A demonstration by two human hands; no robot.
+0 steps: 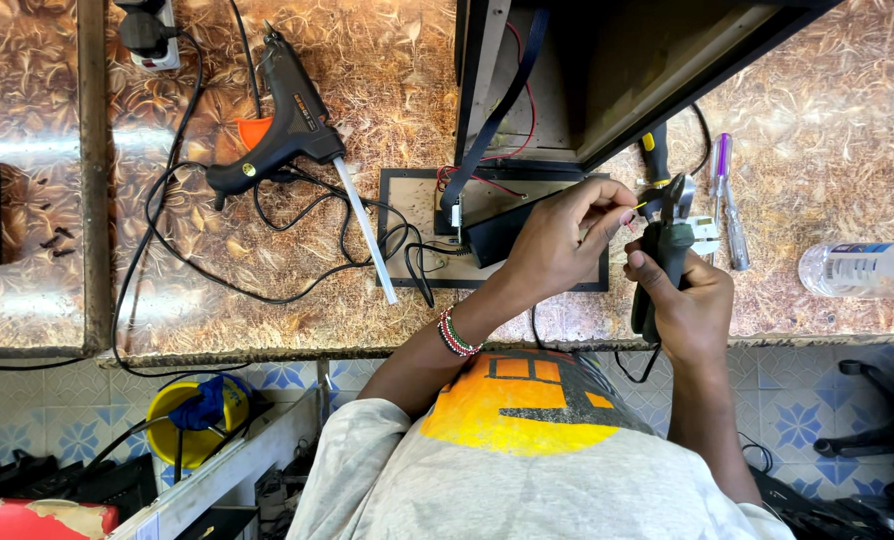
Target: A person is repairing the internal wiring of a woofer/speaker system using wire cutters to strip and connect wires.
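The right hand (689, 310) has its grip closed round the dark handles of a pair of pliers (665, 245), which stand with their long axis running from the near edge of the surface (267, 300) toward the far edge, the jaws pointing away from the person. The left hand (557, 240) reaches across from the left with its wrist bent, thumb and forefinger pinched on a thin wire (635, 212) whose tip meets the pliers' jaws. Both hands hover just above the near edge, right of the middle. A beaded wristband (455, 334) circles the left wrist.

Under the left hand lies a flat dark-framed board (407, 215), with a black box (497, 232) on it and red wires running to an open dark casing (617, 70) at the far edge. A black glue gun (285, 120) lies to the left, its nozzle end toward the far-left corner and its glue stick (365, 230) slanting toward the near edge, amid black cables (217, 270). To the right lie a purple-handled screwdriver (727, 200) and, at the right edge, a clear plastic bottle (867, 268) on its side. On the floor below, a yellow bowl (182, 420) holds a blue cloth (205, 408)
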